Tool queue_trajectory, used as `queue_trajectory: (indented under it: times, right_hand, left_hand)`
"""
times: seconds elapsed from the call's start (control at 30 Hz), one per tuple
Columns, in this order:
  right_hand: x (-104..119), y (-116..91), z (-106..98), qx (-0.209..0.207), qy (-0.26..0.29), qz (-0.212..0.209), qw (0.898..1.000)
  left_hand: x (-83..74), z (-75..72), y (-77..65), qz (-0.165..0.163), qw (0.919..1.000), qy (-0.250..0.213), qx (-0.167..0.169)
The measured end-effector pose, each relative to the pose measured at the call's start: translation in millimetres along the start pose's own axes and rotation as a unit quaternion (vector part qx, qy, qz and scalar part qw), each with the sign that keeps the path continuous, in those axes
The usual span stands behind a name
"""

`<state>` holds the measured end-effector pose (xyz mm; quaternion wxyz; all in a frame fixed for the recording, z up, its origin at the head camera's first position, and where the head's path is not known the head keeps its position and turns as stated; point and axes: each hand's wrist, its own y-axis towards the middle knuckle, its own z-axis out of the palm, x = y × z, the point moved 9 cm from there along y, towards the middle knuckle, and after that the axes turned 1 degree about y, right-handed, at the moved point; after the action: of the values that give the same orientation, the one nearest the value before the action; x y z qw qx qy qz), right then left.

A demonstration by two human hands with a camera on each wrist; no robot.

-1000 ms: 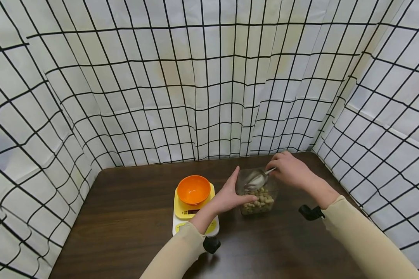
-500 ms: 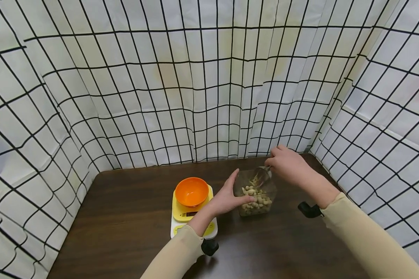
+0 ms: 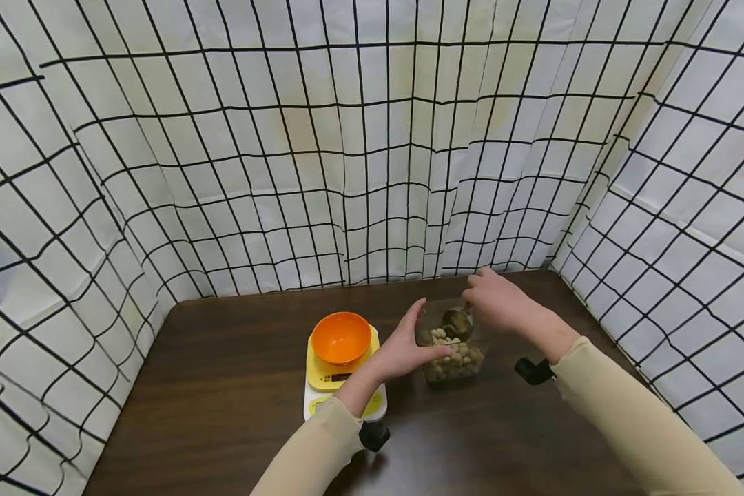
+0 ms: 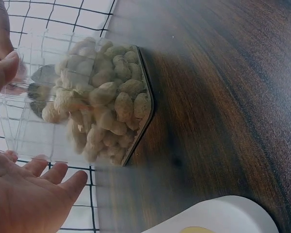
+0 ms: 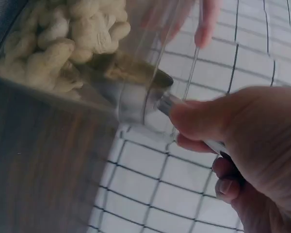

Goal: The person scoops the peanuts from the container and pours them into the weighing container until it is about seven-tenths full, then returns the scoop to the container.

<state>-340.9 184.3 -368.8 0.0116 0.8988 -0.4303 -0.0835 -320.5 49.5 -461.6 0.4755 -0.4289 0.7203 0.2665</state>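
Observation:
Unshelled peanuts [image 4: 121, 104] partly fill a clear plastic container [image 3: 432, 315] standing on the table. My left hand [image 3: 401, 353] holds the container from its left, thumb on one side and spread fingers along another. In my right hand [image 3: 499, 300], the thumb and fingers pinch the handle of a metal scoop [image 5: 136, 99]. The scoop's bowl is inside the container, down among the peanuts at its right; how many it carries is hard to tell in the blurred right wrist view. Left of the container, an orange bowl [image 3: 342, 337] sits on a yellow and white kitchen scale [image 3: 320, 379].
The dark wooden table [image 3: 235, 386] stretches left and in front of the scale. White curtains with a black grid [image 3: 372, 172] close off the back and both sides. My left forearm passes over part of the scale.
The scoop has gone from above the peanuts, through a tilt, down into them. My right hand has come a little left and its wrist has turned. The left hand stays on the container.

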Motion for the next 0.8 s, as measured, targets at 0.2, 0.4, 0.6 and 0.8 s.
queue_trajectory:
  times: [0.2, 0.4, 0.6, 0.8]
  right_hand:
    - [-11.7, -2.5, 6.8, 0.027, 0.079, 0.01, 0.996]
    - [4.0, 3.4, 4.9, -0.027, -0.011, -0.033, 0.999]
    - [3.7, 2.4, 8.2, -0.044, -0.045, -0.05, 0.997]
    - [-10.8, -2.1, 3.9, -0.019, 0.052, -0.031, 0.998]
  left_hand:
    - [0.7, 0.2, 0.1, 0.0, 1.0, -0.006, -0.001]
    - [0.2, 0.4, -0.7, 0.0, 1.0, -0.007, 0.003]
    - [0.5, -0.3, -0.3, 0.001, 1.0, -0.003, 0.004]
    - [1.8, 1.2, 1.0, -0.004, 1.0, -0.004, 0.005]
